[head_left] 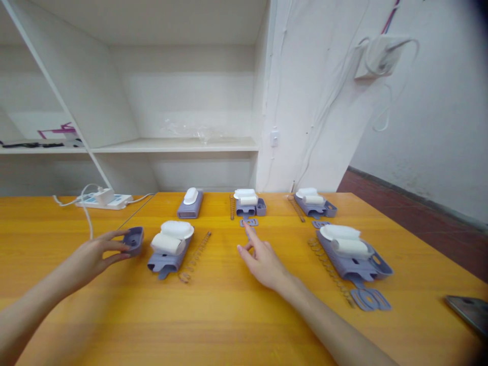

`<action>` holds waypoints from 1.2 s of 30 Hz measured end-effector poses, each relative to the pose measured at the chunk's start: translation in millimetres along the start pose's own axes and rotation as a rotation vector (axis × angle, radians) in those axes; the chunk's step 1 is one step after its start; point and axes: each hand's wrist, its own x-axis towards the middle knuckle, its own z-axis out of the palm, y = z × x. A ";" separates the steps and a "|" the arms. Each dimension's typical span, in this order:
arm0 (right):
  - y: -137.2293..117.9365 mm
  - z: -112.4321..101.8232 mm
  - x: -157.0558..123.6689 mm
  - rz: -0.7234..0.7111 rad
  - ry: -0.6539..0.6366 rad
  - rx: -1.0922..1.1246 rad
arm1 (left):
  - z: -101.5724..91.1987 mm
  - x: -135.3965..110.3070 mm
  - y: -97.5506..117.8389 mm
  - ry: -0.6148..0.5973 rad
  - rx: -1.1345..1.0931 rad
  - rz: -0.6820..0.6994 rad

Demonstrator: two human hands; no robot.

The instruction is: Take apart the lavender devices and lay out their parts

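Note:
At the left, my left hand [95,256] grips a small purple-grey plastic cap [133,242] between thumb and fingers, low over the wood table. Beside it lies a purple-grey housing [170,258] carrying a white oval piece [177,230] and a white roll [166,244]. A metal coil spring [196,256] rests to its right. Near the middle, my right hand [263,259] has its index finger stretched forward and thumb apart. By that fingertip are flat purple-grey rings [249,222] and a small purple-grey piece [250,233]; whether the finger touches them I cannot tell.
Similar sets stand at the back middle [247,202], back right [313,203] and front right [345,254], with springs and flat rings. Another housing [190,205] lies at the back. A power strip [107,199] is at back left, a dark phone-like object [468,310] at right.

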 end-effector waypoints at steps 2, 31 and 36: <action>2.7 1.7 0.4 -0.010 0.008 -0.034 | 4.1 -0.9 2.1 -0.052 -0.065 -0.007; -3.8 -5.6 -15.6 -0.596 -0.001 -0.411 | 73.7 -42.6 171.9 -0.089 0.020 0.612; 13.7 -11.7 -7.2 -0.476 0.125 -0.418 | 81.8 -58.2 163.4 -0.058 0.065 0.621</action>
